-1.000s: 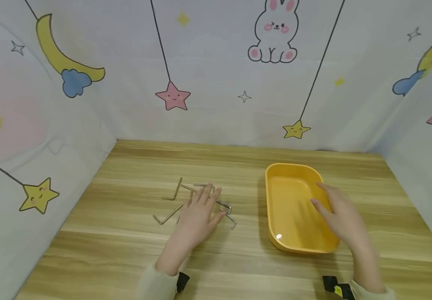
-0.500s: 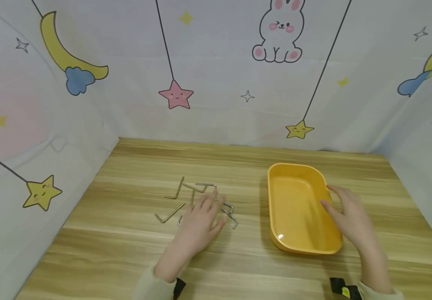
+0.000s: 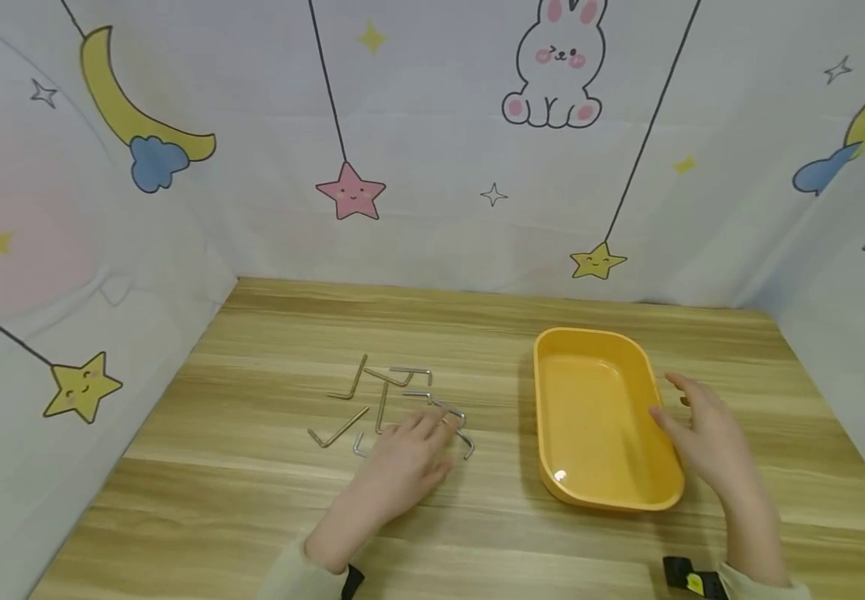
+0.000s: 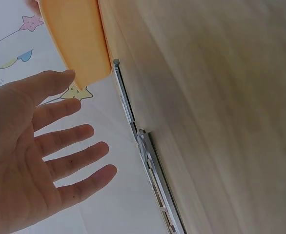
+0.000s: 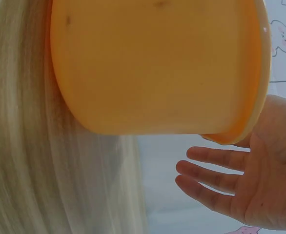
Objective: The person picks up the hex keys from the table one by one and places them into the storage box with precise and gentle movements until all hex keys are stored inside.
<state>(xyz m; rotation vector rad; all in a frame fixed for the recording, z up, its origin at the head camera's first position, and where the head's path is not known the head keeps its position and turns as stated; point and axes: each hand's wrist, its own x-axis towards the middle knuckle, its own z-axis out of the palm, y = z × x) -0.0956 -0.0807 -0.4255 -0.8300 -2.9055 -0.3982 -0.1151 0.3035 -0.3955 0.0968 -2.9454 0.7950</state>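
My left hand (image 3: 406, 462) hovers just above the near side of a loose group of L-shaped hex keys, its fingers spread and holding nothing. Several of the keys are brass-coloured, like the brass hex key (image 3: 346, 427), and others silver, like the silver hex key (image 3: 410, 369). The left wrist view shows silver keys (image 4: 157, 170) lying flat beyond the fingertips. Part of the group is hidden under the hand. To the right, my right hand (image 3: 710, 442) is beside the right rim of a yellow tray (image 3: 597, 425), thumb close to the rim, fingers loosely bent and gripping nothing.
The wood-grain table (image 3: 252, 508) carries the keys on the left and the tray on the right. White cloth walls (image 3: 440, 242) printed with stars, moons and a rabbit close in the back and both sides.
My left hand has drawn back toward the near edge, uncovering more hex keys. My right hand has shifted outward from over the tray to beside its right rim.
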